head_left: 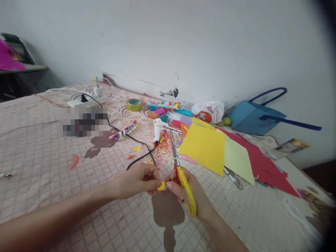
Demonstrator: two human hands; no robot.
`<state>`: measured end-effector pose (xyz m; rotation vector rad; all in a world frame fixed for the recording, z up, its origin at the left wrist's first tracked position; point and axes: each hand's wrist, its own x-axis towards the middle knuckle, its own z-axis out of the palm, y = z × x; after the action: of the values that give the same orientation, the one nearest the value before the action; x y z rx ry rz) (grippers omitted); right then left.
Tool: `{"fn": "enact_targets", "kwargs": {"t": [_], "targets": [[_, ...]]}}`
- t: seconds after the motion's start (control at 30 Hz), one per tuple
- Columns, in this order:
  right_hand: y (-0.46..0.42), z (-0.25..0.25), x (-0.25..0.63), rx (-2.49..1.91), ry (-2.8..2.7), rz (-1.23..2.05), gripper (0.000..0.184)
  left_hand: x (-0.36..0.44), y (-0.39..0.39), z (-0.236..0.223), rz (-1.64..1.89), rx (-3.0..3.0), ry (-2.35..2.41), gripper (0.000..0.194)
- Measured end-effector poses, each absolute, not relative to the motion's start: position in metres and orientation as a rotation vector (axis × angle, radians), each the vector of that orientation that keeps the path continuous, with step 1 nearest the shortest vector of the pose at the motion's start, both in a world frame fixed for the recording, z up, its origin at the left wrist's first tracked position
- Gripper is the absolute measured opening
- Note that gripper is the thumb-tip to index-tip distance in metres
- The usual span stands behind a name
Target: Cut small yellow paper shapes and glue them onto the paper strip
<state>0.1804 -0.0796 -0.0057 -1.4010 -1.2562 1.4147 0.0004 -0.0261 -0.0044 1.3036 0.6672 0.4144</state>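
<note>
Between finger and thumb, my left hand [143, 180] pinches a small yellow paper piece [161, 186]. My right hand [190, 189] is closed around yellow-and-red-handled scissors [186, 182], whose blades point away from me with their tips near a glue gun. The right fingertips meet the yellow piece at its right edge. A small yellow butterfly-shaped cutout [137, 148] lies beyond my left hand. Past the blades, small paper scraps [166, 143] in many colours are scattered next to the white glue gun [157, 130].
Yellow sheet [203, 147], pale green sheet [237, 157] and red sheets [265, 164] lie on the right. A tape roll [133, 104], decorated purple stick [126, 131] and power strip [88, 101] are farther back. A black cord [123, 130] crosses the table. A blue bag [256, 117] stands by the wall.
</note>
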Motion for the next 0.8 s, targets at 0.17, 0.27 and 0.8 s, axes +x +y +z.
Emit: {"fn": "enact_targets", "kwargs": {"t": [0.17,0.27,0.8], "targets": [[-0.079,-0.006,0.174,-1.425,-1.345,1.341,0.021,0.001,-0.03,-0.003,0.374,1.354,0.672,0.013],[-0.078,-0.01,0.173,-1.438,-1.342,1.299,0.02,0.002,-0.03,-0.003,0.403,1.351,0.692,0.014],[-0.079,-0.022,0.169,-1.354,-1.078,1.192,0.028,0.01,-0.029,-0.01,0.652,1.093,0.762,0.024]]}}
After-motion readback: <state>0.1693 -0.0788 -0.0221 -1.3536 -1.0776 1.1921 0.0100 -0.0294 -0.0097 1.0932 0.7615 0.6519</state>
